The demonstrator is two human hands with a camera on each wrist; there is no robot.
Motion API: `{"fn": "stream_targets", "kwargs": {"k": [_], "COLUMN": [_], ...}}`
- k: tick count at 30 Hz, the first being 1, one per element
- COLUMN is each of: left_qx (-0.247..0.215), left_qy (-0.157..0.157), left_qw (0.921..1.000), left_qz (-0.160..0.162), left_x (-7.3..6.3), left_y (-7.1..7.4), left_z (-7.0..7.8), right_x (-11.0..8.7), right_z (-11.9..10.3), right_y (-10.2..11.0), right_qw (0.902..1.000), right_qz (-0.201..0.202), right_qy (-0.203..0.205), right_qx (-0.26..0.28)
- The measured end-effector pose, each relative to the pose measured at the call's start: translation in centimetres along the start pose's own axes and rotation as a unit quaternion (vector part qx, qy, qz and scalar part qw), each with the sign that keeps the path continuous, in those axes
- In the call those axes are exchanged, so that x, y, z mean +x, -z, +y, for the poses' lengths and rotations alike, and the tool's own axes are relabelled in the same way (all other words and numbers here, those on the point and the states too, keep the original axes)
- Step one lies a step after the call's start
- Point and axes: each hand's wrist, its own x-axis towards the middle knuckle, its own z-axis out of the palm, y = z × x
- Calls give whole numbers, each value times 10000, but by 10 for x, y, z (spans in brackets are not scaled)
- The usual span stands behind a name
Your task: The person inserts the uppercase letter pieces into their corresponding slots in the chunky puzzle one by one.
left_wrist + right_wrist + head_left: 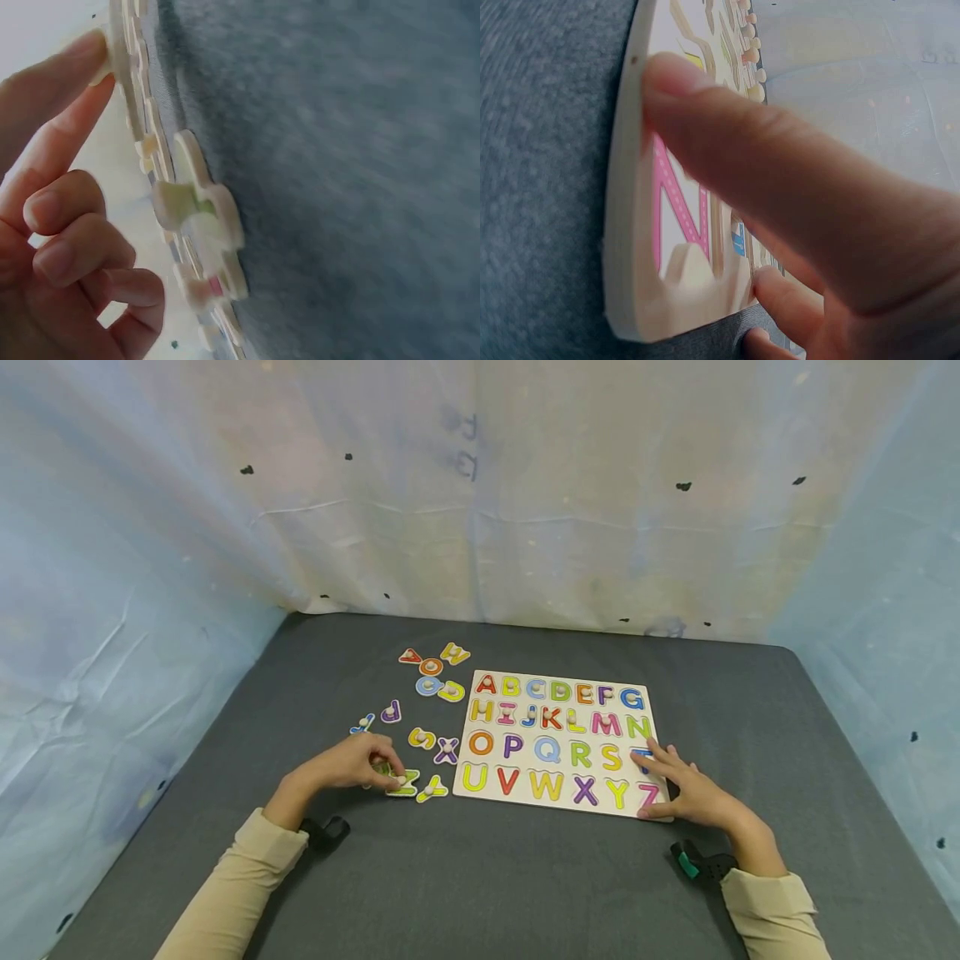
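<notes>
My left hand (358, 762) pinches the knob of a green letter piece (405, 783), which looks like an N, between thumb and index finger. The other fingers curl in loosely in the left wrist view. A yellow Y piece (432, 789) lies just right of it, and another green piece is partly hidden under the hand. My right hand (693, 789) rests on the right edge of the wooden alphabet board (555, 807), fingers spread. Its thumb (705, 112) presses near the pink Z slot (679, 199), while fingers partly cover the blue T slot.
Left of the board lie several loose knobbed pieces, among them a purple X (446, 751), yellow S (422, 739), purple P (391, 712), blue Q (428, 686) and orange O (431, 667). Knobbed letters fill much of the board's upper two rows. Cloth walls surround the grey table (525, 885).
</notes>
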Motion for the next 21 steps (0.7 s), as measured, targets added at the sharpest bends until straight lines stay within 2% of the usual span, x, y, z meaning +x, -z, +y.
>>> {"fn": "stream_targets", "kwargs": {"k": [6, 13, 21], "left_qx": [221, 439, 473], "left_qy": [-181, -453, -444], "left_qw": [9987, 9928, 9879], "left_qz": [425, 1016, 1410], "left_x": [11, 30, 60], "left_y": [1, -2, -7], "left_z": [12, 25, 48], "right_x": [0, 0, -1], "right_z": [-1, -3, -2], "right_y": [0, 0, 0], "right_qw": [10000, 10000, 9999], "right_qz": [-6, 9, 17], "right_qy": [-37, -45, -96], "right_qx": [-3, -5, -29]}}
